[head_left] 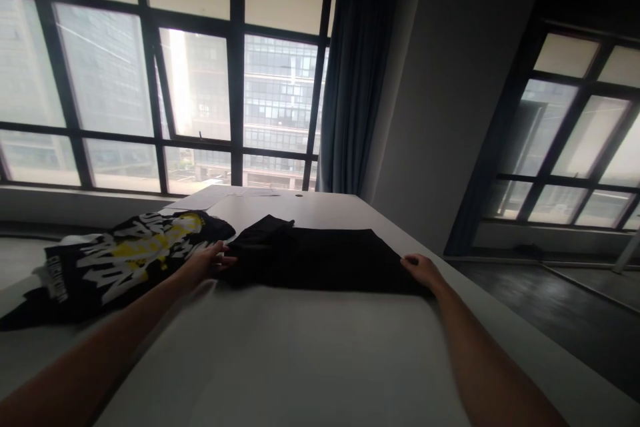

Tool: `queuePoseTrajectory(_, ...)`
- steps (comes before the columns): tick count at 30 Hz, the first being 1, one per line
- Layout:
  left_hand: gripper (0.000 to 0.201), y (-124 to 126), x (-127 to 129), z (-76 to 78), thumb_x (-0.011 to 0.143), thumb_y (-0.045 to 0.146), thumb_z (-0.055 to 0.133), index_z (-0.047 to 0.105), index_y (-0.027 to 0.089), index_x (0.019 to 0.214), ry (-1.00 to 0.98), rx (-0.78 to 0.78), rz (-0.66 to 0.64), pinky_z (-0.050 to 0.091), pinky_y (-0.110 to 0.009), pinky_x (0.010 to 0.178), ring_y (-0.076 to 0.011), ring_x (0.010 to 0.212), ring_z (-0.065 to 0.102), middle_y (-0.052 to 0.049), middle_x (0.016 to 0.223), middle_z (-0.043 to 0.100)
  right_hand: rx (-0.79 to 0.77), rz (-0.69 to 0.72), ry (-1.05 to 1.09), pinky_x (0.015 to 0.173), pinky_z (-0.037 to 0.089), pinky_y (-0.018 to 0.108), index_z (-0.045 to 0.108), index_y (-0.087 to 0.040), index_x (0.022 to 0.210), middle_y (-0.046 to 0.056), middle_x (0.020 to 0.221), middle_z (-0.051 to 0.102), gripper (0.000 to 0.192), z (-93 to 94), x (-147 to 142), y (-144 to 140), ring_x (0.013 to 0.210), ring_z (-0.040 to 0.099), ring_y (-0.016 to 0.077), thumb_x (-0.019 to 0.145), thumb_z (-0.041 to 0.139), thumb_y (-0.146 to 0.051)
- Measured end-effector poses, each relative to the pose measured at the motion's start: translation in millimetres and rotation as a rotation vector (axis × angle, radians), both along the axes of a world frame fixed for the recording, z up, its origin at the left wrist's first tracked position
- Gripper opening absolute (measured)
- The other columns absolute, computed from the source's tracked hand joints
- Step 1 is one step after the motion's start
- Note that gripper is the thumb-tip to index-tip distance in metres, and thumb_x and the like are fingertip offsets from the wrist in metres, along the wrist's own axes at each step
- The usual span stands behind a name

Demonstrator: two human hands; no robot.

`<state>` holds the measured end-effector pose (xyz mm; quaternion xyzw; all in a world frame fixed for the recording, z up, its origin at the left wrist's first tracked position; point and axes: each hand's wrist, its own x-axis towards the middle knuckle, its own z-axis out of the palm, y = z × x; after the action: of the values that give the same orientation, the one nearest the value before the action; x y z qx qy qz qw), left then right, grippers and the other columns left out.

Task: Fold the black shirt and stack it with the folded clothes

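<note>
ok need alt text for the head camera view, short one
Two bare hands rest on opposite ends of a plain black folded garment on a long white table: left hand at its left edge, right hand at its right corner. A black T-shirt with white and yellow print lies left, large windows behind.

- You face a wide, dark-framed grid window (165, 80) showing hazy office towers.
- A blue-grey curtain (353, 87) hangs beside a plain grey wall (450, 80).
- A long white table (320, 353) stretches ahead; dark glossy floor (550, 313) lies right.
</note>
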<state>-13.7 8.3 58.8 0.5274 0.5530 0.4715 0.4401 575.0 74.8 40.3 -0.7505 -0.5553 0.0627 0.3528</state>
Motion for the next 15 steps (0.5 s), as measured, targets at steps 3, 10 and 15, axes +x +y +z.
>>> queuePoseTrajectory(3, 0.08, 5, 0, -10.9, 0.061, 0.076, 0.066, 0.063, 0.014, 0.111, 0.259, 0.06, -0.011, 0.049, -0.031, 0.061, -0.0226, 0.072, 0.064, -0.005, 0.078, 0.067, -0.029, 0.039, -0.071, 0.092, 0.049, 0.034, 0.07, -0.015, 0.108, 0.014, 0.114, 0.07, 0.041, -8.5, 9, 8, 0.107, 0.065, 0.0271, 0.08, 0.061, -0.044)
queuePoseTrajectory(10, 0.076, 6, -7, -9.7, 0.067, 0.066, 0.062, 0.061, 0.016, 0.124, 0.682, 0.226, -0.006, 0.049, -0.033, 0.066, -0.0234, 0.073, 0.062, -0.003, 0.078, 0.065, -0.11, 0.053, -0.151, 0.087, 0.051, 0.03, 0.069, -0.018, 0.114, 0.011, 0.114, 0.07, 0.046, -16.5, 27, 11, 0.105, 0.066, 0.024, 0.069, 0.066, -0.021)
queuePoseTrajectory(15, 0.085, 1, -26, -1.3, 0.056, 0.056, 0.071, 0.06, 0.011, 0.129, 0.698, 0.023, -0.169, 0.047, -0.03, 0.06, -0.0213, 0.064, 0.059, 0.0, 0.067, 0.061, -0.206, -0.099, -0.233, 0.08, 0.052, 0.036, 0.072, -0.022, 0.111, 0.012, 0.111, 0.071, 0.051, -19.6, 33, 9, 0.102, 0.067, 0.0303, 0.061, 0.066, -0.018)
